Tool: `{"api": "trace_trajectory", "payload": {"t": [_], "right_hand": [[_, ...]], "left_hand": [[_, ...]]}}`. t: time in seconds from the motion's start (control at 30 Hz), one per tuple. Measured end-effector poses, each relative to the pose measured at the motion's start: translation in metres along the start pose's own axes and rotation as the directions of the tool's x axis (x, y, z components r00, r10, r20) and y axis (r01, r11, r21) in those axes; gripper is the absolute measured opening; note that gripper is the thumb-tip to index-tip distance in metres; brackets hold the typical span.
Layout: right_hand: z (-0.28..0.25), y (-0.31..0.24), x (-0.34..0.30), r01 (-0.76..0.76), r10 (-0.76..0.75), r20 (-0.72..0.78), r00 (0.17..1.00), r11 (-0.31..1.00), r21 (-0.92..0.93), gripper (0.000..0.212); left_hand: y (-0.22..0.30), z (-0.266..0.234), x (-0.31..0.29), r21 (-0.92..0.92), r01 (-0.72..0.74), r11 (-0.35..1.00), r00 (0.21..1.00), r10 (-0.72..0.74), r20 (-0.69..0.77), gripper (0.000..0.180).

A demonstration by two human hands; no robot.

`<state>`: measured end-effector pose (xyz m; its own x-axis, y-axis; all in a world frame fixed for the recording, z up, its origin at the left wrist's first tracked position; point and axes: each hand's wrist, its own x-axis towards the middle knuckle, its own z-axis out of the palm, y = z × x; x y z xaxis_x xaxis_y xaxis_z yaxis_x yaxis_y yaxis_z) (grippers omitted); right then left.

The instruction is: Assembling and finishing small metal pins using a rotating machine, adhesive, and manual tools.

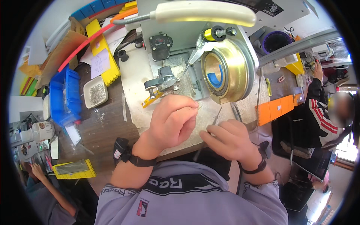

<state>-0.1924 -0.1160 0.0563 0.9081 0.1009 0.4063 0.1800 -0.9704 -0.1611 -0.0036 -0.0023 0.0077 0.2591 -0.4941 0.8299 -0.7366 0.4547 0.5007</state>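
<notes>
"At the near side of the desk (108, 125), over the pale sheet (138, 84), what is each hand doing?"

"The right hand (229, 140) is closed around a slim dark tool (216, 119), thumb and fingers gripping its shaft. Its thin point sticks out beyond them, toward the far side."

"And the left hand (174, 122)?"

"It's curled in, thumb and fingertips drawn together, just left of that point and apart from it. Whether something tiny is pinched there, one cannot tell."

"What lies around them?"

"On the far side stands a machine with a brass-coloured ring (212, 62), a blue piece (215, 80) inside it. A yellow spool (212, 34) sits above the ring. Just beyond the right hand a dark hand tool (236, 111) lies on the sheet."

"Farther out?"

"To the left, a white tray (87, 98) of small metallic bits is near a blue bin (56, 98). To the right, there's an orange panel (276, 110)."
</notes>
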Motion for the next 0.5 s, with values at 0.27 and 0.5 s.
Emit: {"api": "trace_trajectory", "payload": {"t": [0.27,0.5], "right_hand": [[0.007,0.010,-0.004,-0.192,0.188,0.063,0.980,0.980,0.059,0.025],[-0.024,0.014,0.043,-0.184,0.218,-0.435,0.874,0.976,0.120,0.029]], "left_hand": [[0.025,-0.003,0.014,-0.278,0.362,0.890,0.930,-0.366,0.036,0.008],[0.045,-0.008,0.037,-0.350,0.689,0.634,0.714,-0.676,0.182,0.018]]}}
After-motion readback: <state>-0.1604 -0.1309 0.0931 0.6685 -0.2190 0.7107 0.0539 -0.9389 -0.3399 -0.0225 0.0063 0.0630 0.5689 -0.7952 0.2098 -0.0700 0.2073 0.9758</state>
